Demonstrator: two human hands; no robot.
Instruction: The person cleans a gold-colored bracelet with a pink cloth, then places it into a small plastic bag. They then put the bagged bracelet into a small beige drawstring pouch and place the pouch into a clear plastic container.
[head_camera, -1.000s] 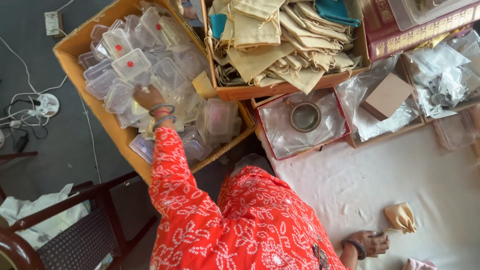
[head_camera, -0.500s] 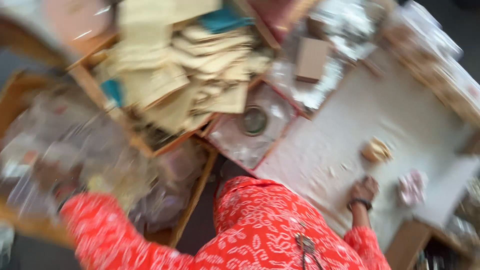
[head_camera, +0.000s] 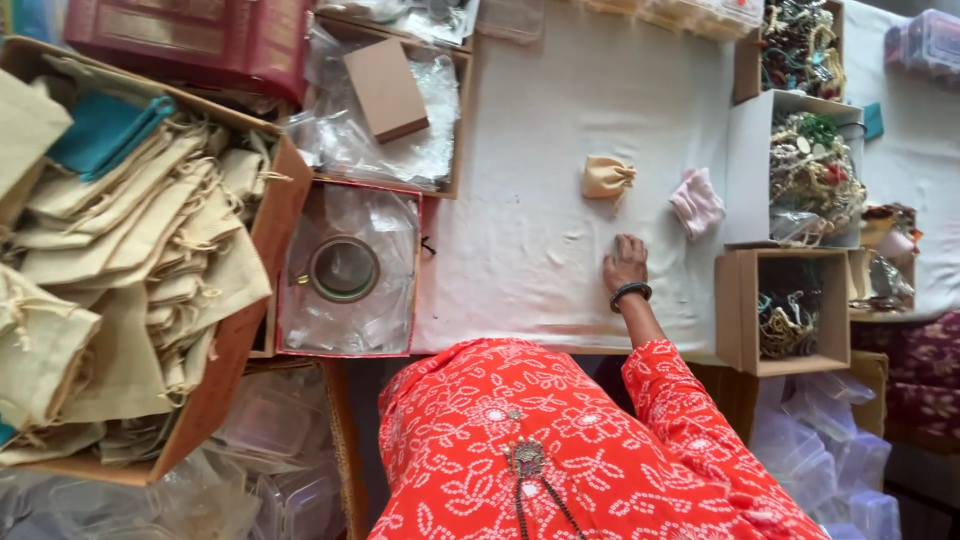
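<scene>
My right hand (head_camera: 625, 266) rests palm down on the white cloth (head_camera: 530, 240) covering the table, with nothing in it; a dark bangle sits on the wrist. A small beige drawstring pouch (head_camera: 606, 178) lies on the cloth just beyond the fingers, apart from them. To its right lies a pink pouch (head_camera: 697, 202). My left hand is out of view; only my orange patterned sleeve and top fill the bottom of the frame.
A cardboard box of beige cloth bags (head_camera: 150, 260) stands at the left. Beside it are a red tray holding a tape roll (head_camera: 343, 268) and a plastic-lined box with a small brown box (head_camera: 385, 90). Open boxes of jewellery (head_camera: 808, 165) line the right. Clear plastic containers (head_camera: 270, 430) sit below.
The view has swung from the box of clear plastic containers to the table. My left hand, which was reaching into that box, has left the view. My right hand stays on the cloth near the beige pouch.
</scene>
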